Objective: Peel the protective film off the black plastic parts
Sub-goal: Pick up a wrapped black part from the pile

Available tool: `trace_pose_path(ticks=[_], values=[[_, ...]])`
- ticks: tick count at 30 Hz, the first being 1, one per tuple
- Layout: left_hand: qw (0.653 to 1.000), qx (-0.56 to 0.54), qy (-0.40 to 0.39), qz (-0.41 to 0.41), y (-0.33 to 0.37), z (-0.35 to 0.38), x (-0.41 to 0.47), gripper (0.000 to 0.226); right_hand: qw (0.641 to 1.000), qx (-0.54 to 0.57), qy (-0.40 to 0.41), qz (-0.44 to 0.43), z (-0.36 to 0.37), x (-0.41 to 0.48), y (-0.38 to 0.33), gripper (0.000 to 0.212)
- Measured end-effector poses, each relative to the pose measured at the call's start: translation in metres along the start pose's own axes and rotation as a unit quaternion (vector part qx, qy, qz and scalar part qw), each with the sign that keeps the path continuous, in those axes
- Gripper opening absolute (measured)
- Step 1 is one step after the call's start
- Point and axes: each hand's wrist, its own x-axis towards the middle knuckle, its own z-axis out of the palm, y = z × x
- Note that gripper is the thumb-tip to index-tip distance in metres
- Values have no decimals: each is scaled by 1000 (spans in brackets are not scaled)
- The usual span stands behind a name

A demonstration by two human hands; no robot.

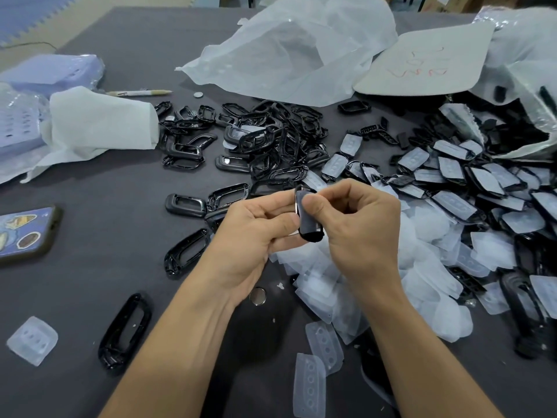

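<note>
Fingers (280, 224) of the left hand (256, 233) are curled around one black plastic part (307, 220), which is held roughly upright between both hands above the dark table (120, 191). The same part is pinched near its upper end by the right hand (361, 227), whose thumb is pressed against its face while the other fingers are bent behind it. Whether any film is left on this part cannot be told. Just beyond the hands, a pile of bare black frames (271, 137) is spread across the table. To the right, a heap of film-covered parts (470, 182) is spilled from a clear bag. A mound of peeled translucent films (422, 236) is gathered beneath and beside the right hand. One loose film (32, 340) and a single black frame (125, 330) are lying near the left forearm. A phone (24, 233) is placed at the left edge, and a pen (138, 92) is seen farther back.
</note>
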Motion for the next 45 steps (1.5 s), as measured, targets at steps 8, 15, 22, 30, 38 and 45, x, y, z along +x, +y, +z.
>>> trace_pose_path(ticks=[8,15,22,30,38,45], values=[[1000,-21,18,-12,-3,-1,1,26,1000,-23,1,11,3,0,-1,17],[998,-1,57,5,-3,3,1,32,997,-75,-22,15,5,-1,-5,33],[994,-28,104,17,-5,4,5,31,995,-69,-70,12,-2,3,-4,13],[987,51,123,85,-4,8,2,35,996,-66,-64,14,-1,4,-3,17],[964,116,208,116,-2,8,8,25,994,-92,-55,7,0,3,-3,18],[950,135,249,130,-2,11,10,28,992,-96,-80,8,0,2,-4,19]])
